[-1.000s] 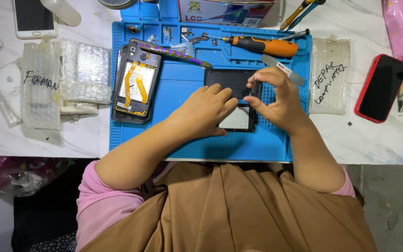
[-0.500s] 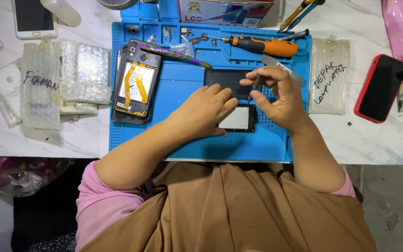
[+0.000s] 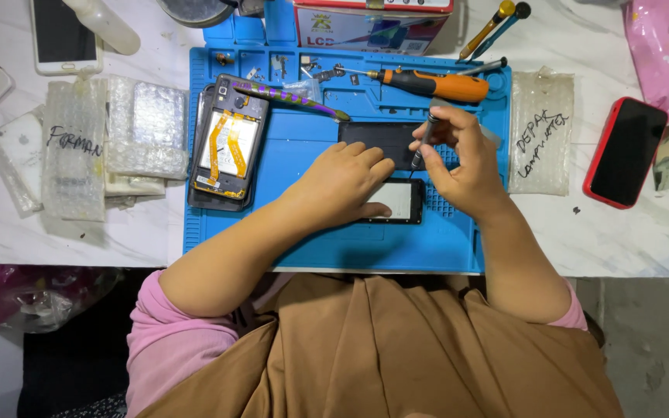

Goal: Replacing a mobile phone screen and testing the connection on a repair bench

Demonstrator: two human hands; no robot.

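- Fingers (image 3: pixel 437 133) of right hand (image 3: pixel 458 166) are pinched together on a thin dark tool (image 3: pixel 423 141), held near its upper end; the tool stands almost upright, tip pointing down toward the phone part (image 3: pixel 398 199).
- Fingers (image 3: pixel 365 159) of left hand (image 3: pixel 342 182) lie flat and a little spread, not gripping anything; they press on the left portion of the phone part, fingertips reach the dark panel (image 3: pixel 381 135) above it.
- Phone part is a small dark frame w/ pale middle, lying flat on the blue work mat (image 3: pixel 303 232), between the two hands, just under the tool tip. If tip touches it or not, cannot tell.
- Opened phone (image 3: pixel 228 143) w/ orange flex cables lies on the mat's left side, well apart from the hands; purple tweezers (image 3: pixel 288 97) rest across its top.
- Orange screwdriver (image 3: pixel 427 83) lies at the mat's top edge, just above right hand.
- Red phone (image 3: pixel 625 152) is on the table at right, beside a bubble-wrap bag (image 3: pixel 540 135); more bubble-wrap packs (image 3: pixel 110 139) at left.
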